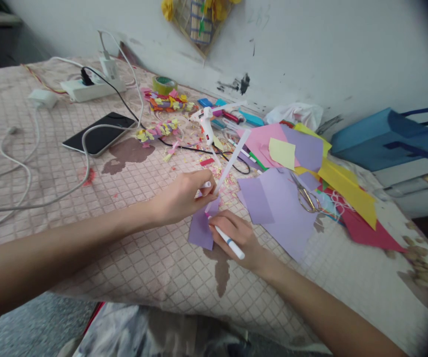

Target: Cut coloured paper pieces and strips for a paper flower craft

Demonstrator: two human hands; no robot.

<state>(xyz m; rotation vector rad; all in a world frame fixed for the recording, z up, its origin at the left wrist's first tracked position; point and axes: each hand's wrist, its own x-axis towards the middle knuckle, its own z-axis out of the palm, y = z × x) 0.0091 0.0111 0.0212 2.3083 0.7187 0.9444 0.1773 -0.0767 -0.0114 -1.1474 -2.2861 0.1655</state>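
My right hand [236, 235] is closed round a white marker [232, 244] with a blue band, its pink tip touching a small purple paper piece [201, 235]. Beside it, my left hand [187, 193] is closed on a long whitish translucent strip [234, 158] that looks like a ruler and slants across the purple paper. A white cap-like end [206, 185] sticks out between the left fingers. To the right lie a larger purple sheet [288, 228], a smaller purple piece [255, 200] on it, and scissors [306, 196] with gold handles.
A white glue gun [205, 124] stands behind my hands among paper scraps. Farther left are a black tablet [100, 133], a power strip [91, 89] and loose cables. Green tape [164, 85] and paper-flower garlands [157, 130] sit at the back. Coloured sheets [347, 191] and a blue bag [385, 139] are on the right.
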